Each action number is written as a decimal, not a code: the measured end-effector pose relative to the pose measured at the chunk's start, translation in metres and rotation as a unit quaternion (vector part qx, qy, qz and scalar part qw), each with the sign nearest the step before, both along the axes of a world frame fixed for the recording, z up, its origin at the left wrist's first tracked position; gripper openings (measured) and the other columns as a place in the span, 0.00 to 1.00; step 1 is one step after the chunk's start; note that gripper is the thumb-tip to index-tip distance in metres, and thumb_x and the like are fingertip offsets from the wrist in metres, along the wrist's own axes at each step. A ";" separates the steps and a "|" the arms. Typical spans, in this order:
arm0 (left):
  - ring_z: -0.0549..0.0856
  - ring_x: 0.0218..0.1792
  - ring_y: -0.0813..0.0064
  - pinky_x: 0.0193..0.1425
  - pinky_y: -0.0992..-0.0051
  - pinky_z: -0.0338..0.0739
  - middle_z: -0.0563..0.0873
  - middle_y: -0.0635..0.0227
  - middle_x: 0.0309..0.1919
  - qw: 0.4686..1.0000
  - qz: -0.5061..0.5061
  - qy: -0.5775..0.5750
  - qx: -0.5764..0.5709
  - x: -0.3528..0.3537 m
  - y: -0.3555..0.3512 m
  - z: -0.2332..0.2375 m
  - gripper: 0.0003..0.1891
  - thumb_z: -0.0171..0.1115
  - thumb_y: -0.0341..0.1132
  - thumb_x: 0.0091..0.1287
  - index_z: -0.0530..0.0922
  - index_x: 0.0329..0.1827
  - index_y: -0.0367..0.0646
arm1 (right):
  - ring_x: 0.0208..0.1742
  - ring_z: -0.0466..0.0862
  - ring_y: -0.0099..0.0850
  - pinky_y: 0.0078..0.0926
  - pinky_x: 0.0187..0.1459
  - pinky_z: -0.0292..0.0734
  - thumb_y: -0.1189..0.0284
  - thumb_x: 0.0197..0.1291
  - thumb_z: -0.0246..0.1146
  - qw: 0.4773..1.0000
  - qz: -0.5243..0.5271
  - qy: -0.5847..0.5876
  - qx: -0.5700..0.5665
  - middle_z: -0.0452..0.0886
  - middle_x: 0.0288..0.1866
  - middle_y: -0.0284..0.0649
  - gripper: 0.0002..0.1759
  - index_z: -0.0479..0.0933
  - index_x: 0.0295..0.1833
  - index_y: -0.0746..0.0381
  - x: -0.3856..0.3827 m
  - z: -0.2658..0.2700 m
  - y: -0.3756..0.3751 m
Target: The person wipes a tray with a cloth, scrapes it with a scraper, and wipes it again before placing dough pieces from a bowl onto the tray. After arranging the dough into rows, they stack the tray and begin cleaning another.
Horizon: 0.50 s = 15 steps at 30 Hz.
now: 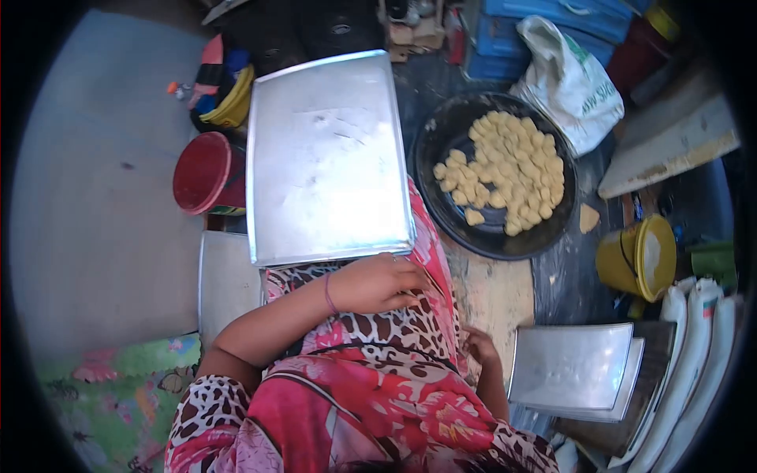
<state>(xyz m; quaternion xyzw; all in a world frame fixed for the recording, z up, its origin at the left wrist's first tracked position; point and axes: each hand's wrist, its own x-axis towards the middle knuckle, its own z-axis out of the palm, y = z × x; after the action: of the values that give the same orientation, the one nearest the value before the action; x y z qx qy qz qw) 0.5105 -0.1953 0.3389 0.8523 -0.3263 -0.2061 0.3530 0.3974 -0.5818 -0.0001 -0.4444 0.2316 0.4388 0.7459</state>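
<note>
Below the large tray [327, 169], held left hand [374, 284] and right hand [478, 345] half-open, fingers curled, seemingly empty; apparently paused, needed straighter fingers for any grasp.

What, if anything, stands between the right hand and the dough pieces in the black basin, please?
Only the black basin's near rim seems to stand between the right hand and the dough pieces. The pale board lies flat below, and the large metal tray is off to the left.
</note>
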 end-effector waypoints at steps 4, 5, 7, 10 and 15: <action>0.81 0.48 0.55 0.53 0.62 0.75 0.82 0.58 0.46 0.993 0.074 -0.015 -0.094 -0.006 0.014 -0.011 0.16 0.59 0.41 0.67 0.78 0.51 0.42 | 0.31 0.82 0.35 0.27 0.34 0.78 0.81 0.53 0.56 0.985 -0.115 0.120 -0.037 0.81 0.31 0.42 0.18 0.77 0.51 0.67 -0.046 -0.010 -0.008; 0.81 0.48 0.55 0.53 0.61 0.75 0.82 0.58 0.45 0.992 0.081 -0.011 -0.100 -0.008 0.017 -0.013 0.15 0.58 0.42 0.67 0.78 0.51 0.42 | 0.31 0.82 0.35 0.27 0.34 0.78 0.80 0.54 0.56 0.984 -0.127 0.122 -0.041 0.81 0.32 0.42 0.18 0.77 0.52 0.67 -0.047 -0.010 -0.007; 0.81 0.47 0.54 0.52 0.61 0.74 0.82 0.56 0.42 0.991 0.107 -0.019 -0.077 -0.017 0.027 -0.020 0.16 0.59 0.42 0.67 0.78 0.50 0.41 | 0.33 0.82 0.34 0.28 0.36 0.77 0.79 0.56 0.56 0.984 -0.139 0.104 -0.046 0.81 0.34 0.41 0.17 0.77 0.52 0.66 -0.039 -0.003 -0.006; 0.81 0.46 0.53 0.51 0.60 0.74 0.81 0.55 0.41 0.985 0.126 0.008 -0.121 -0.026 0.035 -0.026 0.16 0.59 0.42 0.67 0.78 0.50 0.40 | 0.35 0.82 0.34 0.28 0.38 0.77 0.76 0.58 0.55 0.992 -0.104 0.052 -0.055 0.81 0.37 0.41 0.17 0.76 0.54 0.65 -0.005 0.011 -0.004; 0.80 0.51 0.55 0.57 0.62 0.74 0.81 0.54 0.48 0.982 0.122 0.005 -0.147 -0.051 0.055 -0.035 0.17 0.60 0.41 0.68 0.77 0.53 0.37 | 0.40 0.82 0.34 0.28 0.42 0.77 0.72 0.62 0.54 0.996 -0.009 -0.049 -0.070 0.82 0.42 0.40 0.17 0.75 0.56 0.63 0.062 0.036 0.013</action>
<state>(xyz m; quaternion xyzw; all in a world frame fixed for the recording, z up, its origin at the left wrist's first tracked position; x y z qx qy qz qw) 0.4593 -0.1400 0.3036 0.8234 -0.2451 -0.1155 0.4986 0.4592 -0.5685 0.0363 -0.5142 0.2287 0.3924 0.7276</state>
